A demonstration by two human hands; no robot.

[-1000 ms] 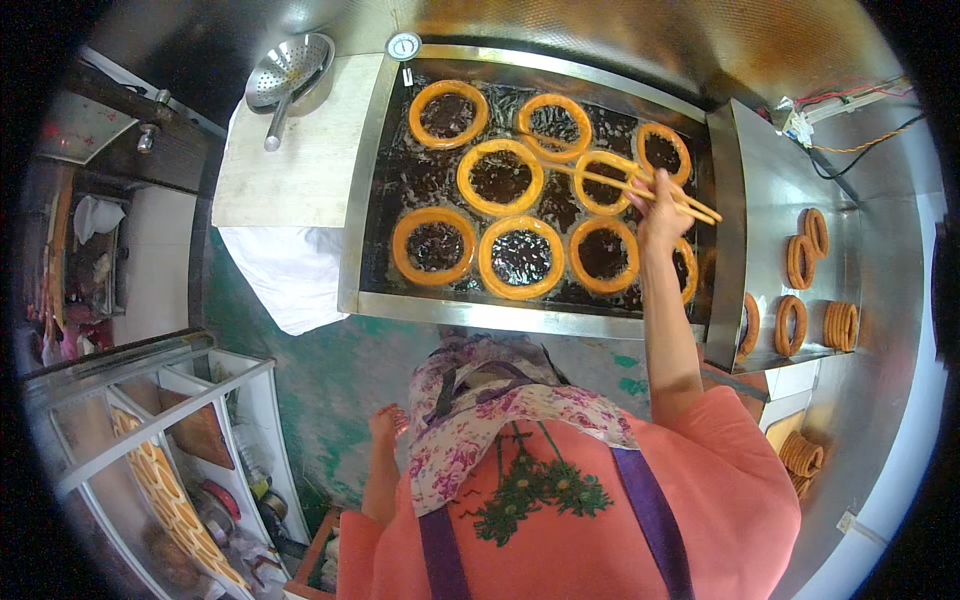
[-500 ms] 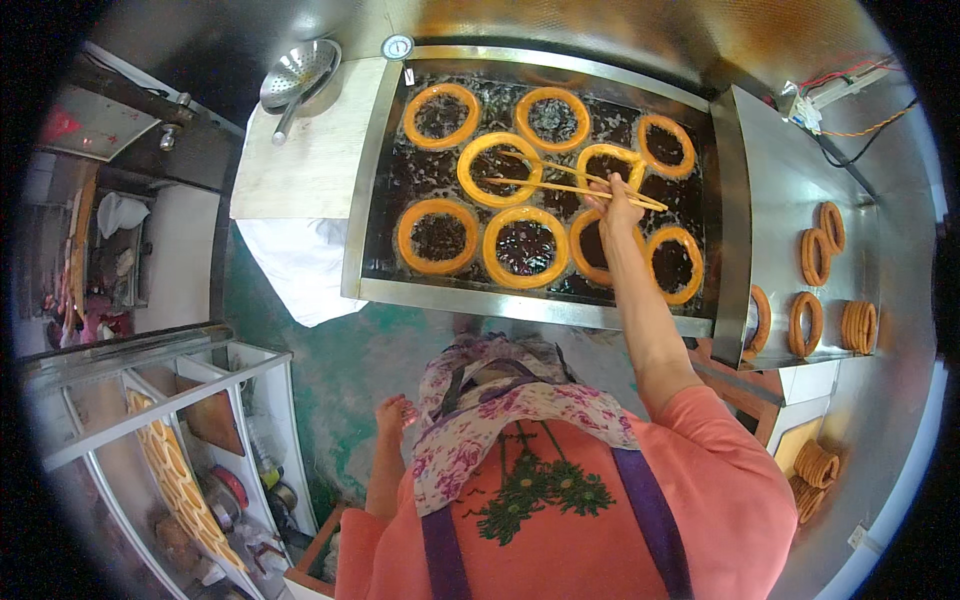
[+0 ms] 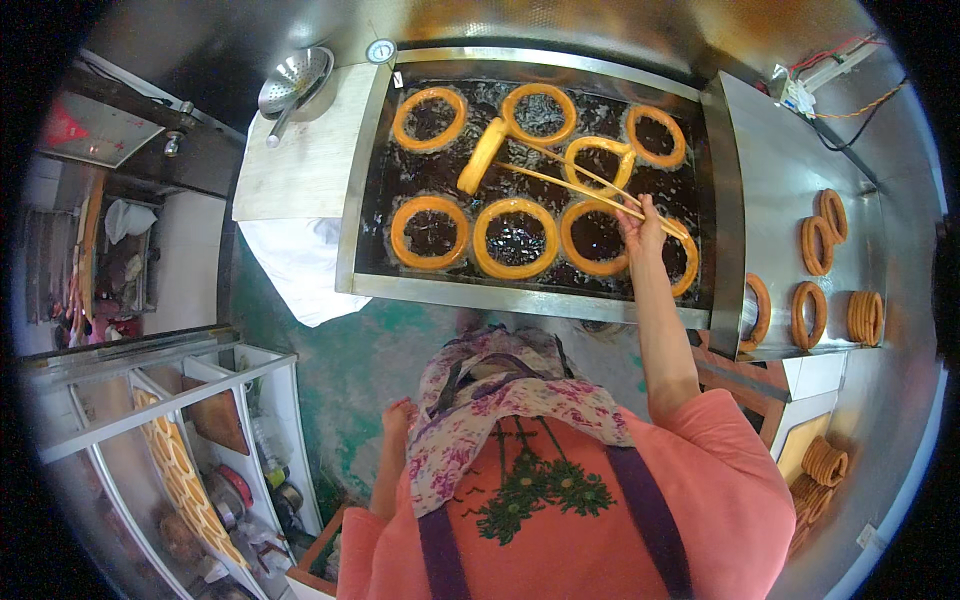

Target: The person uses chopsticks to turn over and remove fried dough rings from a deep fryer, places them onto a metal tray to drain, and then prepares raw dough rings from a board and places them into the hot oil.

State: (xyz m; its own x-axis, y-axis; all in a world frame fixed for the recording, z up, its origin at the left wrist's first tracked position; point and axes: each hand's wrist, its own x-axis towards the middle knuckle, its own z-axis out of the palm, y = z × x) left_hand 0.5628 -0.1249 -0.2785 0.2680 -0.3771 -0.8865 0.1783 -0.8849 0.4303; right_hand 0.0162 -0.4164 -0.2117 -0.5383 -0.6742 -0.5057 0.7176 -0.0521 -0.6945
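My right hand (image 3: 643, 222) is closed around a pair of long wooden cooking chopsticks (image 3: 572, 182) above a wide fryer (image 3: 500, 294) of dark bubbling oil. Beside the chopstick tips, a golden dough ring (image 3: 482, 157) stands tilted nearly on edge; whether the tips touch it is unclear. Several other rings float flat, among them a pale yellow ring (image 3: 600, 166) under the chopsticks and a browner ring (image 3: 656, 136) at the far right. My forearm and hand cover part of the near right rings. My left hand (image 3: 399, 413) hangs low beside the floral apron, its fingers mostly hidden.
A steel draining tray (image 3: 770, 215) with several browned rings adjoins the fryer on the right. On the left, a perforated skimmer (image 3: 296, 82) rests over a bowl on a white-topped counter (image 3: 295, 180). A dial thermometer (image 3: 381, 51) sits at the fryer's far left corner. Shelving (image 3: 170, 390) stands lower left.
The ring at the chopstick tips has gone from lying flat to standing tilted on edge. My right hand has moved slightly right and nearer, still holding the chopsticks.
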